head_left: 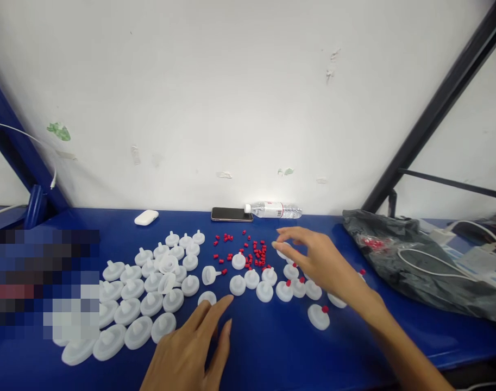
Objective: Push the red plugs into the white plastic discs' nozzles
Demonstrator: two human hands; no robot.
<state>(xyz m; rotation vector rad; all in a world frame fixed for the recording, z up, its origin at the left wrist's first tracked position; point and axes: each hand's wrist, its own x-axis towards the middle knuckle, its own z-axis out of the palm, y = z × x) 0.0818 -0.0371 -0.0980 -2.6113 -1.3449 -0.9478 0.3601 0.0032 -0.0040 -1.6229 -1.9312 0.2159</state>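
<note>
- Whitish wall (pixel 248 108), marked with scraps of old tape, stands behind a blue tabletop (pixel 256 347); a blue frame post (pixel 7 103) rises at the left.
- White cable (pixel 54 179) hangs by that post, its plug pointing down.
- White stemmed discs (pixel 163 328) cover much of the left side in a crowded patch, most with stems up; two near its middle show hollow rims. A blurred patch hides the far left.
- White case (pixel 146 218) lies behind them, near the wall.
- Left hand (pixel 186 345) is at the front, thumb and forefinger moderately wide apart. Its fingers overlap one disc in view; I cannot tell whether they touch it.
- Phone (pixel 231 214) lies dark side up near the wall.
- Red caps (pixel 263 260) are scattered mid-table, thickest towards the right hand. One sits at the stem end of a disc lying on its side; contact is unclear.
- Bare-stemmed discs stand in front of and among the caps.
- Plastic bottle (pixel 272 209) lies on its side just beside the phone.
- Right hand (pixel 313 252) is over the right-hand discs, thumb and forefinger curved with a narrow gap between the tips. A disc shows beneath the thumb; touching, I cannot tell.
- Capped discs (pixel 318 318), with red on their stems, lie below and around that hand.
- Dark plastic bag (pixel 419 288) spreads along the right, a clear packet of red bits (pixel 374 243) and a looped white cord (pixel 435 270) on it.
</note>
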